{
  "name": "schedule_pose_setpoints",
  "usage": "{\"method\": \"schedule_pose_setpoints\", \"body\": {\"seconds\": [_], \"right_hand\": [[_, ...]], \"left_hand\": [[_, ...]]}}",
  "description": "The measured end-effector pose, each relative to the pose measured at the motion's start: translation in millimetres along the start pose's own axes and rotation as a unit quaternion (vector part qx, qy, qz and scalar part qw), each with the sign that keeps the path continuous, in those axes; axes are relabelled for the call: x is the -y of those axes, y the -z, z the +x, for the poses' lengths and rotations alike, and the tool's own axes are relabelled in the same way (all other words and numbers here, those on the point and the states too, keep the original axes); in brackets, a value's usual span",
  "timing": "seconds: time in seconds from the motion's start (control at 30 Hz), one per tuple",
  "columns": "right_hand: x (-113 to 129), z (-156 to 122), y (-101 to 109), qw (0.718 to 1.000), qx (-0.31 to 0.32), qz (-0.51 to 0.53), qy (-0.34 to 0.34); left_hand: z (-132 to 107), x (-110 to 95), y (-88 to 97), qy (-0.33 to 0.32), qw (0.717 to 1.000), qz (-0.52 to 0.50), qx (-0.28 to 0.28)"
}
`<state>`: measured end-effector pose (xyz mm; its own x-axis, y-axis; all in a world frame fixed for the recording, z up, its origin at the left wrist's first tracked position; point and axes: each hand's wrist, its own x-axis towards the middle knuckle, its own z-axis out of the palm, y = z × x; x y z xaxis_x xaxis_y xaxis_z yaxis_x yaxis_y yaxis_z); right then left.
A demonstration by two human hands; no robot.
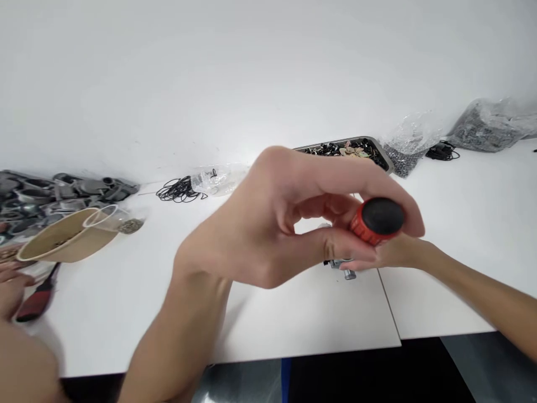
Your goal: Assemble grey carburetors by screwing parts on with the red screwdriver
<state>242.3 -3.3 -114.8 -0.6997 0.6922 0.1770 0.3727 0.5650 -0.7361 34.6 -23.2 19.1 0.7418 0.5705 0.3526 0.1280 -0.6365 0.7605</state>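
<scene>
Closest to the camera in the head view, the person's left hand (293,224) is clamped on a red cylindrical handle with a black rounded end cap (380,218), pinched between thumb and curled forefinger. The cap faces up toward the camera; the handle's lower end is hidden. It stands above the front half of a white, smooth-topped counter (314,313), toward the right.

Behind and below, the right hand (392,252) is partly covered by the left, so I cannot tell whether its fingers are together or apart. Beside its fingertips shows a small silvery metal part with a black bit (344,268), near the seam that runs to the counter's front edge.

Along the back edge lie, left to right, a heap of grey moulded parts (67,193) at the left end, a tangle of thin black cord (180,189), a crumpled clear plastic bag (220,180), a shallow metal tray (384,154) of black and tan pieces, and two clear bags of small dark pieces (409,148) (482,129) with a black cord bundle (442,151) between them.

Near the left end, a clear plastic cup (109,217) with small metal pieces inside tilts against a beige oval bowl (90,243). Another person's hand (12,288) is just beside a red-and-black handled tool (37,299).
</scene>
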Motion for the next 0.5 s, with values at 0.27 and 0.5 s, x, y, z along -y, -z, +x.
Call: {"method": "schedule_pose_setpoints", "body": {"seconds": [0.27,0.5], "right_hand": [[2,-1,0,1.000,0.008,0.012,-0.012],[0,-1,-3,1.000,-0.005,0.021,-0.010]], "left_hand": [[8,5,-7.8,-0.020,0.996,-0.045,-0.071],[9,8,-11.6,-0.025,0.996,-0.051,-0.074]]}}
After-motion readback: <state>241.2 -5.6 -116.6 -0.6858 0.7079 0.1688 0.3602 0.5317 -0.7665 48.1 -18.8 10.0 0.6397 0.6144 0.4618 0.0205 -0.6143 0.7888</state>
